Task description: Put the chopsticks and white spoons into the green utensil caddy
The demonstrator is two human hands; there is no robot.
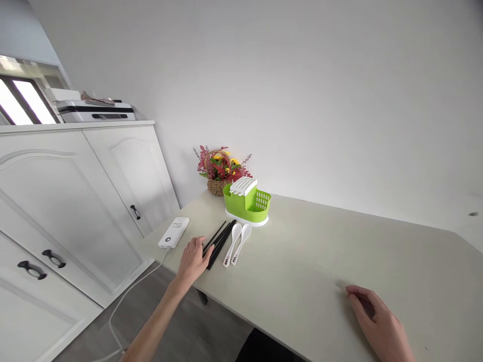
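Note:
My left hand reaches to the near ends of a bundle of black chopsticks lying on the pale table; its fingers touch them, and whether they grip them I cannot tell. Two white spoons lie just right of the chopsticks. Behind them stands a green cutlery holder with a white slotted insert. My right hand rests on the table at the lower right, fingers apart, holding nothing.
A white power bank with a cable running to the floor lies near the table's left corner. A basket of flowers stands against the wall. White cabinets stand at the left, with an appliance on top.

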